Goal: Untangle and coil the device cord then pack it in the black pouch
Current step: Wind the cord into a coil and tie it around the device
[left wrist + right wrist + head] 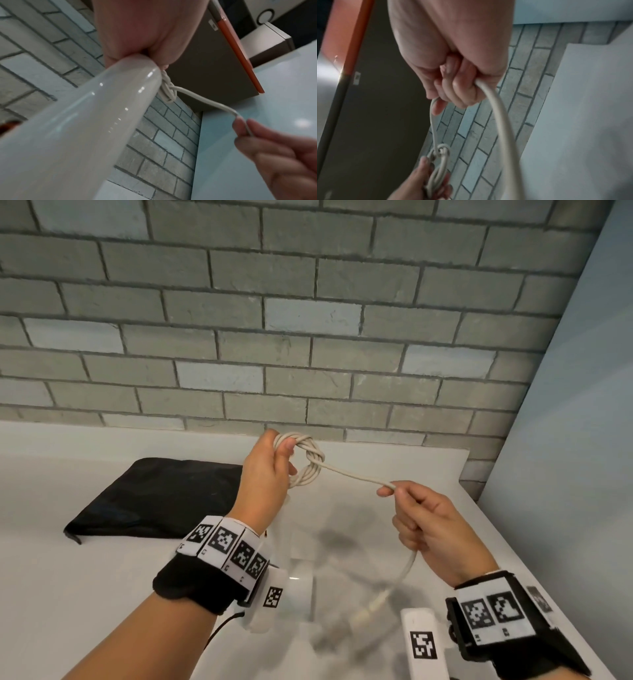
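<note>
A cream device cord (352,474) is wound into a small coil (306,460) held up above the white counter. My left hand (270,467) grips the coil, thumb on its top; the free strand is wrapped around the bundle. My right hand (414,515) pinches that strand between thumb and forefinger, the rest of the cord running through its fist and hanging down to a plug end (368,611). The coil (438,162) and strand (197,97) show in both wrist views. The black pouch (150,498) lies flat on the counter, left of my left hand.
A grey brick wall (308,320) rises behind the counter (85,577), and a pale blue wall (582,405) closes the right side. A dark cabinet with an orange edge (240,54) hangs overhead in the wrist views.
</note>
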